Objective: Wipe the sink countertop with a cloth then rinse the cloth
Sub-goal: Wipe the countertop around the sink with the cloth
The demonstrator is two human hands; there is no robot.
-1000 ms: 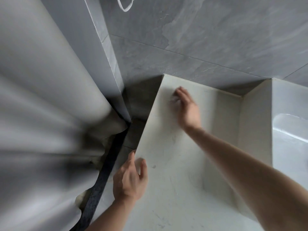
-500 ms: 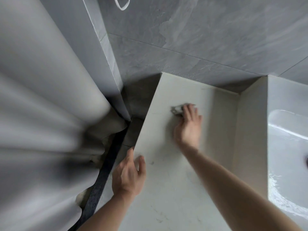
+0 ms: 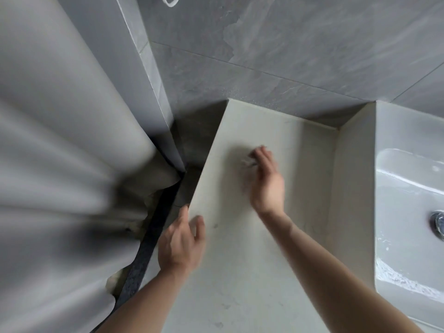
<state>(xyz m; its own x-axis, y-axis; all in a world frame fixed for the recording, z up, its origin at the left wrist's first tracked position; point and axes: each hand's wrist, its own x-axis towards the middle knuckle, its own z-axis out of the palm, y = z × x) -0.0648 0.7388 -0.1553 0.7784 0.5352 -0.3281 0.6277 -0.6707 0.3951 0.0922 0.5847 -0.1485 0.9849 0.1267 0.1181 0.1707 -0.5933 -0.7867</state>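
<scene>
A pale stone countertop [image 3: 235, 272] runs from the grey wall toward me. My right hand [image 3: 265, 181] lies flat on its middle, pressing a small grey cloth [image 3: 248, 161] that peeks out blurred at the fingertips. My left hand [image 3: 181, 241] rests at the countertop's left edge, fingers apart and holding nothing. The white sink basin [image 3: 408, 212] with its metal drain [image 3: 438, 225] sits at the right, wet along its rim.
A pale grey shower curtain [image 3: 60, 164] fills the left side, above a dark threshold strip [image 3: 149, 248]. Grey tiled wall [image 3: 300, 44] stands behind the countertop. A raised pale ledge [image 3: 355, 164] separates the countertop from the basin.
My right hand has pulled the cloth back from the far wall toward me and slightly rightward. The view has shifted, showing more of the sink. My left hand has stayed at the edge.
</scene>
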